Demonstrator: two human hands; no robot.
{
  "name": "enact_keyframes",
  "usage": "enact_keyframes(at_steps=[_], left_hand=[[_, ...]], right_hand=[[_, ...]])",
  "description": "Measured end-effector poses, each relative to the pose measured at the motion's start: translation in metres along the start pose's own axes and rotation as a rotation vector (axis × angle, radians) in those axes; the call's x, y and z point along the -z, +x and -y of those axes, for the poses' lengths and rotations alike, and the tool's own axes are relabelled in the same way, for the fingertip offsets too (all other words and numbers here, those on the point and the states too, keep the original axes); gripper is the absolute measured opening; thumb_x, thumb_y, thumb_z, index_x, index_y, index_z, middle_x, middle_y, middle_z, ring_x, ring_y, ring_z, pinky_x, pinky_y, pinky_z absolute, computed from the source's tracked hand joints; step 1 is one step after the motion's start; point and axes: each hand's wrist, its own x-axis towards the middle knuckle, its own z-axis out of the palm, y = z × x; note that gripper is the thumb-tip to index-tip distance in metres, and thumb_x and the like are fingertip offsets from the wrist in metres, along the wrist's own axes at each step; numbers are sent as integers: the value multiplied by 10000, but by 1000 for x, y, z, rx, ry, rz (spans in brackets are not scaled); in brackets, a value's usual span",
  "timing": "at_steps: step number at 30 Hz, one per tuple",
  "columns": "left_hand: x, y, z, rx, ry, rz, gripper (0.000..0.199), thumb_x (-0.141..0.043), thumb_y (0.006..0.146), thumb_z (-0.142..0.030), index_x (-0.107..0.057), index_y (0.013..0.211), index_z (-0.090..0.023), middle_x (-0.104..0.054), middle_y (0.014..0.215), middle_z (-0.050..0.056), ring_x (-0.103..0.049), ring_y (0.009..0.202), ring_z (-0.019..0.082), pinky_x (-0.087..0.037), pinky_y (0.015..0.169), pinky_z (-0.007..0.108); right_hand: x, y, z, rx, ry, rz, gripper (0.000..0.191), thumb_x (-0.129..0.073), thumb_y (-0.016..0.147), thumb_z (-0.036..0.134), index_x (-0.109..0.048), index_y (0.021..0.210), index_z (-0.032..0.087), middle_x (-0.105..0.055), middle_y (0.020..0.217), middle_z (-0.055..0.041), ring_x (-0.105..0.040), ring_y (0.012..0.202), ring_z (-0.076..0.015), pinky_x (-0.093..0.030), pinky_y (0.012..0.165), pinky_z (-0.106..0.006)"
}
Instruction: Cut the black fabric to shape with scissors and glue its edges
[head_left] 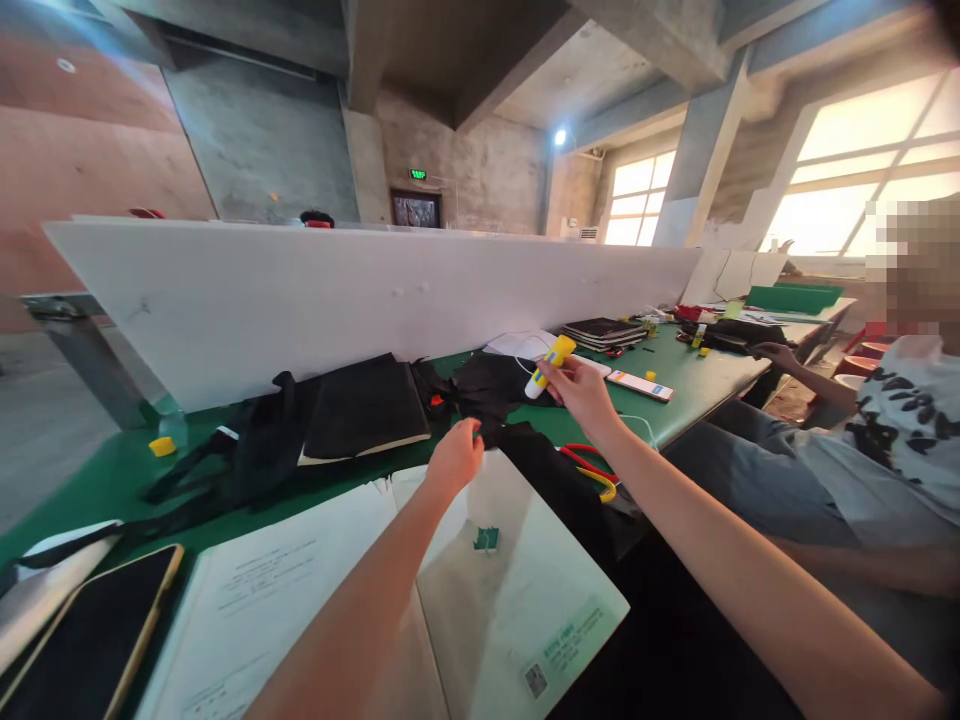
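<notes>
My right hand (577, 390) is raised over the desk, closed on a yellow and white glue stick (551, 366) that tilts with its white end down to the left. My left hand (455, 455) is closed at the upper edge of an open book (517, 590), its fingertips close to black cloth (491, 395). Whatever those fingers hold, if anything, is hidden. On the book's right page lies a small green piece (486, 539), with printed green text and a square code near the lower corner.
A black-covered book (367, 408) lies on black cloth at left. A large phone (97, 640) is at lower left, and a lit phone (640, 386) farther right. Red and yellow handles (592, 470) lie near my right forearm. A white partition (375, 300) stands behind; a person (892, 400) sits at right.
</notes>
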Motion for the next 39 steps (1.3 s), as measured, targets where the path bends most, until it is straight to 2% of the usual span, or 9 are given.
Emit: enact_keyframes(at_steps=[3, 5, 8, 13, 17, 25, 30, 33, 39], left_hand=[[4, -25, 28, 29, 170, 2, 387, -513, 775, -172, -522, 1155, -97, -499, 1276, 192, -356, 1263, 306, -190, 1059, 475], [1, -35, 38, 23, 381, 57, 450, -505, 803, -243, -478, 1222, -80, -413, 1359, 194, -270, 1314, 302, -141, 1075, 483], [-6, -41, 43, -15, 683, 165, 511, -391, 874, -385, -433, 1276, -73, -366, 1395, 183, -273, 1319, 275, -171, 1072, 472], [-13, -42, 42, -50, 753, 196, 529, -321, 891, -439, -439, 1280, -101, -392, 1380, 173, -308, 1302, 260, -210, 1065, 452], [-13, -43, 43, -62, 712, 176, 475, -342, 885, -364, -468, 1245, -81, -430, 1347, 190, -353, 1269, 282, -246, 1051, 441], [-14, -44, 46, -89, 660, 139, 445, -354, 869, -302, -475, 1235, -80, -437, 1346, 165, -374, 1253, 268, -285, 1032, 390], [-16, -46, 50, -100, 634, 158, 444, -313, 886, -316, -434, 1303, -225, -401, 1399, 19, -324, 1288, 258, -282, 1028, 427], [-16, -47, 50, -102, 639, 164, 446, -290, 894, -333, -425, 1311, -251, -390, 1405, -2, -310, 1299, 244, -288, 1020, 431], [-15, -49, 49, -112, 645, 149, 421, -305, 895, -320, -443, 1291, -283, -386, 1407, 8, -309, 1303, 232, -291, 1005, 449]], right_hand=[[-10, -2, -37, -99, -196, 16, 388, -526, 750, 538, -586, 800, 158, -538, 559, 19, -456, 484, -85, -303, 449, -202], [-22, -2, -58, -137, -236, 40, 369, -503, 764, 521, -574, 755, 158, -555, 546, 9, -477, 476, -95, -321, 453, -207], [-44, -3, -80, -175, -278, 94, 343, -499, 770, 490, -550, 675, 165, -558, 501, 5, -502, 460, -104, -335, 461, -210], [-74, -3, -99, -194, -373, 128, 328, -481, 789, 468, -558, 679, 169, -602, 553, -10, -553, 527, -114, -341, 495, -204], [-87, -7, -103, -168, -445, 127, 329, -462, 807, 485, -575, 779, 178, -634, 653, -12, -564, 583, -117, -332, 512, -202], [-103, -23, -95, -67, -585, 159, 284, -539, 775, 457, -583, 727, 180, -636, 701, -33, -561, 626, -135, -309, 540, -218], [-97, -20, -91, -58, -676, 58, 290, -455, 825, 442, -578, 812, 180, -634, 754, -65, -561, 674, -165, -297, 563, -239], [-91, -15, -91, -56, -712, 20, 298, -420, 843, 426, -572, 857, 170, -632, 800, -81, -562, 712, -171, -301, 579, -240], [-91, -17, -98, -13, -733, 150, 250, -504, 807, 406, -587, 774, 172, -636, 747, -47, -562, 658, -137, -315, 568, -216]])
